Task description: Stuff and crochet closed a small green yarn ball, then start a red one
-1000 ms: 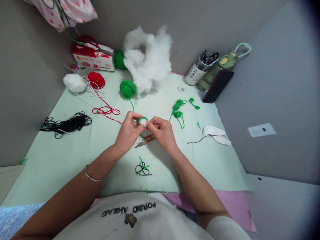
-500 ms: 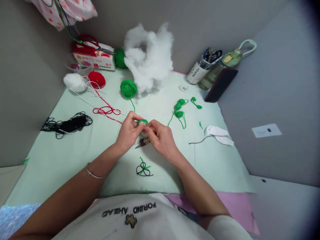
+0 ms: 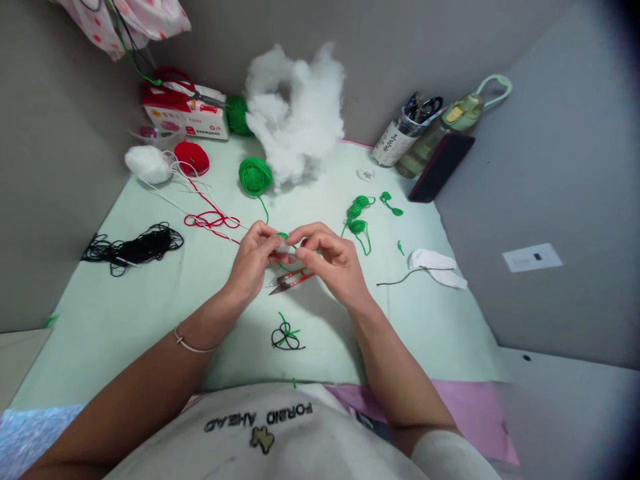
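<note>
1 green piece (image 3: 283, 235) with white stuffing (image 3: 286, 247), frame centre: pinched in left hand (image 3: 254, 257) — the nearer. It lies just left of right hand's (image 3: 331, 260) fingertips; cannot tell whether they grip stuffing. Long axis hidden.

Green piece (image 3: 283, 235) partly hidden by left hand (image 3: 254, 255); spotted cloth (image 3: 156, 17) cut by top edge
</note>
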Motion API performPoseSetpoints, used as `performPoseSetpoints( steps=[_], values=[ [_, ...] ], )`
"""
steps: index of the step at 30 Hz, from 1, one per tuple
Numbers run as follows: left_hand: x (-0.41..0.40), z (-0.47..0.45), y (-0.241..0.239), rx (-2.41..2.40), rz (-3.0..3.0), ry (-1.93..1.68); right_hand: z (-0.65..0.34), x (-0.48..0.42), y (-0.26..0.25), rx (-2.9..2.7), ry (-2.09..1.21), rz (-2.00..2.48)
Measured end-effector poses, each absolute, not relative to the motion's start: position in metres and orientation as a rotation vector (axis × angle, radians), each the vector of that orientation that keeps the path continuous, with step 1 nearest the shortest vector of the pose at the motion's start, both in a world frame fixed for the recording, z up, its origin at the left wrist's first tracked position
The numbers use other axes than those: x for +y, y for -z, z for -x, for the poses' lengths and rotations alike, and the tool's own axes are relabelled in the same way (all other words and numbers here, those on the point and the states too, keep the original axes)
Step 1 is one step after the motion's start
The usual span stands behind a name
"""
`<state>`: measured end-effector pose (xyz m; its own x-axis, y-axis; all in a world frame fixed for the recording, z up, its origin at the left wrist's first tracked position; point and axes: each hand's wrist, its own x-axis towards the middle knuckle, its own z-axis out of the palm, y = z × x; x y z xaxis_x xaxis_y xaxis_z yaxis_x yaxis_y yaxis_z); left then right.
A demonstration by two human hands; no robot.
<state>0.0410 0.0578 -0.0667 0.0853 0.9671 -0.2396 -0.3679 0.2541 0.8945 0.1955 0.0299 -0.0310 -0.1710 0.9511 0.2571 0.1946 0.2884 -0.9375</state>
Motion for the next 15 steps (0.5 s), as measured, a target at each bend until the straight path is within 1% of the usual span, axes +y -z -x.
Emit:
performPoseSetpoints(
  steps=[2, 3, 5, 8, 10, 15],
  values=[
    [0.056, -0.041, 0.065, 0.984, -0.747, -1.136, -0.196, 0.031, 0.031, -1.417, -1.214, 1.032],
    [0.056, -0.041, 0.064, 0.97, -0.737, -1.133, -0.197, 0.032, 0.032, -1.369, -1.231, 1.067],
    [0.055, -0.041, 0.063, 0.943, -0.714, -1.131, -0.198, 0.034, 0.036, -1.402, -1.113, 1.21],
    [0.054, -0.041, 0.061, 0.908, -0.681, -1.121, -0.198, 0.036, 0.042, -1.629, -0.955, 1.377],
    [0.054, -0.041, 0.061, 0.889, -0.666, -1.114, -0.197, 0.036, 0.045, -1.721, -0.967, 1.415],
    [0.053, -0.042, 0.066, 0.843, -0.642, -1.078, -0.191, 0.035, 0.048, -1.697, -0.94, 1.477]
  ],
)
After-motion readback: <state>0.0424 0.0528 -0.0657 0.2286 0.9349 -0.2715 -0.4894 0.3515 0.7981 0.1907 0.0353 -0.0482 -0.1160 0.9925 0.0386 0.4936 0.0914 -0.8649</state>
